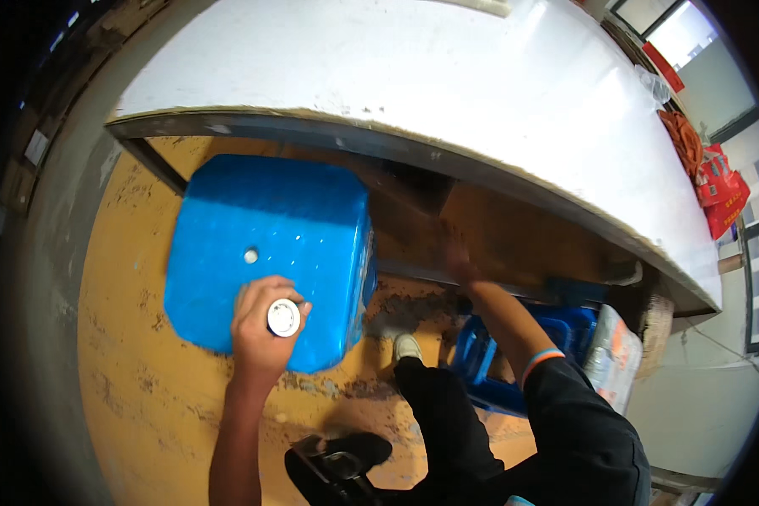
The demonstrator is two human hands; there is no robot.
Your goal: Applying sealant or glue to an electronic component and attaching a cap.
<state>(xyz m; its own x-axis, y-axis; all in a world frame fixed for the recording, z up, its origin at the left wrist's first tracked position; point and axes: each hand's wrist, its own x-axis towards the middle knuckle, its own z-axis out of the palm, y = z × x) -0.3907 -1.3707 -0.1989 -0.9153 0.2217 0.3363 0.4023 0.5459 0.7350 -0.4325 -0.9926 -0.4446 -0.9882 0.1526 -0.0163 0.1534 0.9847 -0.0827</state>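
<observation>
Left hand (260,327) is closed around a round tube (284,318), with the fingers bent about its side. Most of the tube is hidden by the hand and by its own end, so its length and its lower part cannot be seen. What shows of it is a white, circular end facing upward, with a pale ring around the edge and small dark marks inside; these marks are too small to make out. The tube is over the near part of a blue stool (270,223), and whether it touches the seat I cannot tell. The stool is of shiny plastic, with rounded corners and one small pale spot in the seat.

Black trousers (447,417) and a light shoe (406,347) are to the right of the stool, on the yellow, worn floor (148,405). A black object (341,464) near the lower edge is difficult to recognise.

Right hand (455,253) reaches into the shadow below the table (396,72). It is blurred and dark, so I cannot say if it is open or holds something. Beside this forearm is a blue crate (474,347), partly covered by the arm, and a wrapped package (613,354). Farther, at the right end of the table, hangs a red bag (721,192).
</observation>
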